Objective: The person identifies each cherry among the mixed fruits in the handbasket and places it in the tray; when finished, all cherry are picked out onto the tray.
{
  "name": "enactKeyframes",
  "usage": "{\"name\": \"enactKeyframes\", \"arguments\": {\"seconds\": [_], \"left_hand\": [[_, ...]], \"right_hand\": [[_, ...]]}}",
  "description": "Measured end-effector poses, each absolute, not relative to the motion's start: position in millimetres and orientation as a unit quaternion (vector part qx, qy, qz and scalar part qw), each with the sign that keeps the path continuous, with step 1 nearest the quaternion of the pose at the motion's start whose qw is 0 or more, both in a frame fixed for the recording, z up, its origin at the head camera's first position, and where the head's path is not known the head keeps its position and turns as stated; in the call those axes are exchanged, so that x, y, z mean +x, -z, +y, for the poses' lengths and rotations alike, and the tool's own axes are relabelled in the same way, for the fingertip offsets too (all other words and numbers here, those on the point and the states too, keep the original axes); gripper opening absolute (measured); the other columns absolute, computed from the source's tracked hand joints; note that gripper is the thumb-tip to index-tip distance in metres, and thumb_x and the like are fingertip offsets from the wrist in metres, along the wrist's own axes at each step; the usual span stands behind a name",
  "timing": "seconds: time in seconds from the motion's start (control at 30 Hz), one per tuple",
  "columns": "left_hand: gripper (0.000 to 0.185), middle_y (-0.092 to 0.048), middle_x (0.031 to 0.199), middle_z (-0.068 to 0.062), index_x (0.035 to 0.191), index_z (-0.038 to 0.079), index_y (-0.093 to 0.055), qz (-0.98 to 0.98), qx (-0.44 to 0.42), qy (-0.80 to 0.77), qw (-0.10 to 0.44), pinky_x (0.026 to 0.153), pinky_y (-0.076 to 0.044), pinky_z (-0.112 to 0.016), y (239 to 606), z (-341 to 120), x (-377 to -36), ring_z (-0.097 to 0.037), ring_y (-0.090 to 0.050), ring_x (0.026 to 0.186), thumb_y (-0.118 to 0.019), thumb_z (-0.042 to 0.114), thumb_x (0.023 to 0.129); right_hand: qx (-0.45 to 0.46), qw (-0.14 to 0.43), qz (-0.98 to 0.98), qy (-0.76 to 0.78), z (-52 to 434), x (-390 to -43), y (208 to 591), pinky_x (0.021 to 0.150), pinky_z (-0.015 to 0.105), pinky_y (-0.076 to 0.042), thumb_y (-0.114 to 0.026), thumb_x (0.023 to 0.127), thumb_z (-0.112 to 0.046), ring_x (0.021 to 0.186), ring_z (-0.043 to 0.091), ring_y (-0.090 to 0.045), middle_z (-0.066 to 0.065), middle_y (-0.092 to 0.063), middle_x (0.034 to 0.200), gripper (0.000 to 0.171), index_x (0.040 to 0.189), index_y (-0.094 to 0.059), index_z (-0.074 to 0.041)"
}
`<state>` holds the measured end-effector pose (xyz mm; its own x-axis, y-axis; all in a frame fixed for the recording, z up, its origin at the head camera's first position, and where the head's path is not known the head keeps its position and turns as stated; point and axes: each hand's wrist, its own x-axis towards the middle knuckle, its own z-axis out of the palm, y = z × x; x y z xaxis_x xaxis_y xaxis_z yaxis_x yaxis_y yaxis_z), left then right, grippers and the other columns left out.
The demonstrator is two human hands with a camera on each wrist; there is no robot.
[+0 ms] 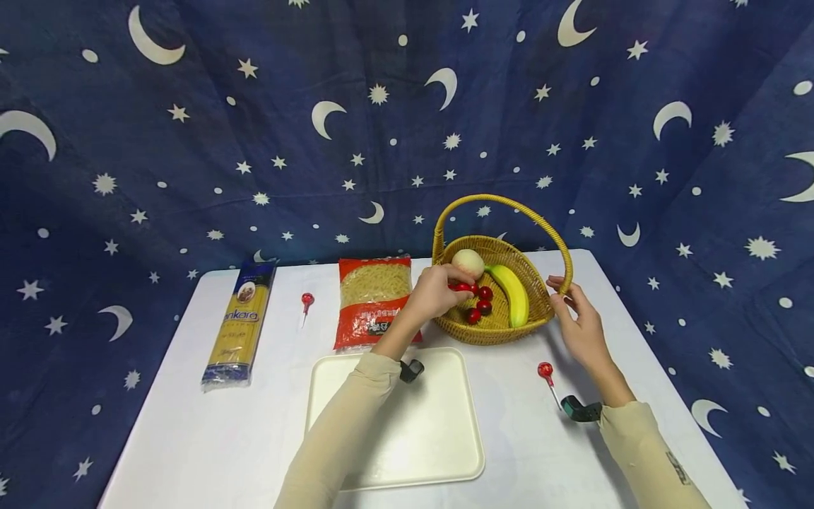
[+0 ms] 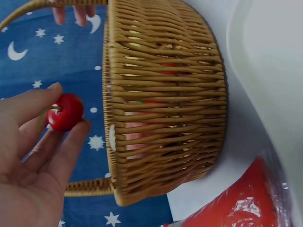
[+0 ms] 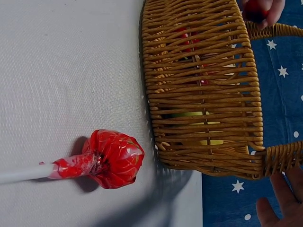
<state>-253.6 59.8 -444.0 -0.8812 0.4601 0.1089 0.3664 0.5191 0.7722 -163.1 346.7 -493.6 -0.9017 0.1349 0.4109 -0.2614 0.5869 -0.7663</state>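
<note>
My left hand [image 1: 437, 293] pinches a red cherry [image 2: 66, 112] with a green stem between thumb and fingertips, above the left rim of the wicker basket [image 1: 483, 338]. Inside the basket lie several more red cherries [image 1: 485, 307], a yellow banana [image 1: 514, 297] and a round, pale cream fruit [image 1: 468, 263]. My right hand [image 1: 580, 326] is at the basket's right side, its fingers passing behind the foot of the arched handle [image 1: 564, 258]. In the right wrist view those fingers are partly hidden by the handle.
A cream tray [image 1: 420, 431] lies before the basket, under the left forearm. Behind it is a red bag of pasta [image 1: 375, 283]. A spaghetti packet [image 1: 242, 322] is at the left. One red lollipop [image 1: 307, 300] lies beside it, another lollipop [image 1: 545, 371] near the right wrist.
</note>
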Motion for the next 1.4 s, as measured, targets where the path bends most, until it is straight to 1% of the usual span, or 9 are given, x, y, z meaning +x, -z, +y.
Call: {"name": "enactKeyframes", "arguments": {"seconds": [0.07,0.17,0.3,0.4,0.6,0.83,1.07,1.27,1.4], "left_hand": [[0.022,-0.079,0.125,-0.003,0.113,0.009,-0.083,0.862,0.237,-0.446,0.04,0.106,-0.056,-0.04,442.2,53.4,-248.3,-0.024,-0.07,0.121,-0.085,0.015,0.091],[0.023,-0.079,0.125,-0.004,0.113,0.009,-0.083,0.85,0.235,-0.471,0.026,0.097,-0.06,-0.03,438.2,43.5,-240.0,-0.023,-0.071,0.122,-0.085,0.013,0.091],[0.022,-0.078,0.123,-0.008,0.113,0.007,-0.083,0.83,0.235,-0.505,0.015,0.087,-0.062,-0.02,430.8,28.7,-230.1,-0.023,-0.071,0.119,-0.084,0.009,0.091],[0.022,-0.077,0.122,-0.01,0.113,0.006,-0.082,0.815,0.231,-0.531,0.009,0.089,-0.063,-0.023,426.1,16.4,-223.0,-0.024,-0.072,0.115,-0.083,0.007,0.091],[0.023,-0.075,0.122,-0.011,0.113,0.004,-0.082,0.794,0.202,-0.574,-0.012,0.092,-0.064,-0.027,420.4,-9.5,-207.9,-0.025,-0.072,0.118,-0.083,0.004,0.09],[0.021,-0.077,0.115,-0.008,0.108,0.005,-0.083,0.79,0.179,-0.58,-0.084,0.094,-0.065,-0.042,420.7,-41.6,-185.6,-0.024,-0.074,0.112,-0.087,0.007,0.087],[0.023,-0.079,0.112,-0.007,0.105,0.005,-0.083,0.8,0.167,-0.551,-0.166,0.092,-0.065,-0.035,424.9,-73.4,-162.4,-0.023,-0.074,0.111,-0.09,0.008,0.084],[0.024,-0.078,0.115,-0.006,0.108,0.006,-0.083,0.801,0.15,-0.55,-0.182,0.095,-0.064,-0.042,430.8,-94.6,-147.1,-0.024,-0.073,0.115,-0.089,0.007,0.085],[0.024,-0.078,0.116,-0.008,0.108,0.006,-0.083,0.804,0.127,-0.553,-0.179,0.094,-0.065,-0.045,439.9,-105.7,-139.4,-0.026,-0.073,0.117,-0.089,0.006,0.085]], "right_hand": [[0.036,0.217,-0.863,-0.455,345.5,-163.7,495.2,0.11,0.003,-0.036,-0.055,0.112,-0.017,0.139,-0.001,-0.055,0.019,-0.064,0.146,0.038,0.148,-0.056,-0.007],[0.038,0.22,-0.858,-0.462,343.5,-164.6,496.2,0.11,0.003,-0.037,-0.054,0.112,-0.016,0.135,-0.013,-0.051,0.019,-0.064,0.146,0.037,0.148,-0.057,-0.007],[0.035,0.227,-0.854,-0.468,340.9,-165.4,495.5,0.109,0.003,-0.036,-0.052,0.112,-0.015,0.132,-0.02,-0.045,0.023,-0.062,0.146,0.037,0.147,-0.057,-0.005],[0.026,0.225,-0.857,-0.463,339.9,-164.5,494.0,0.111,0.004,-0.036,-0.05,0.113,-0.017,0.134,-0.02,-0.044,0.023,-0.061,0.148,0.038,0.149,-0.056,-0.006],[0.009,0.218,-0.864,-0.454,337.3,-163.9,492.1,0.112,0.007,-0.037,-0.049,0.114,-0.02,0.135,-0.02,-0.043,0.021,-0.06,0.151,0.039,0.15,-0.055,-0.009],[-0.008,0.222,-0.861,-0.457,335.1,-163.9,492.5,0.11,0.007,-0.037,-0.05,0.114,-0.02,0.135,-0.018,-0.044,0.013,-0.062,0.151,0.038,0.149,-0.057,-0.009],[-0.009,0.225,-0.859,-0.459,334.3,-164.3,491.6,0.107,0.004,-0.037,-0.049,0.113,-0.019,0.133,-0.019,-0.045,-0.005,-0.064,0.149,0.038,0.149,-0.057,-0.007],[-0.014,0.23,-0.854,-0.467,332.5,-165.3,490.3,0.103,0.003,-0.037,-0.05,0.113,-0.016,0.132,-0.017,-0.047,-0.008,-0.065,0.145,0.037,0.147,-0.059,-0.006],[-0.013,0.231,-0.851,-0.471,331.1,-166.0,489.6,0.103,0.004,-0.038,-0.051,0.112,-0.016,0.132,-0.017,-0.048,-0.008,-0.065,0.143,0.036,0.146,-0.059,-0.005]]}}
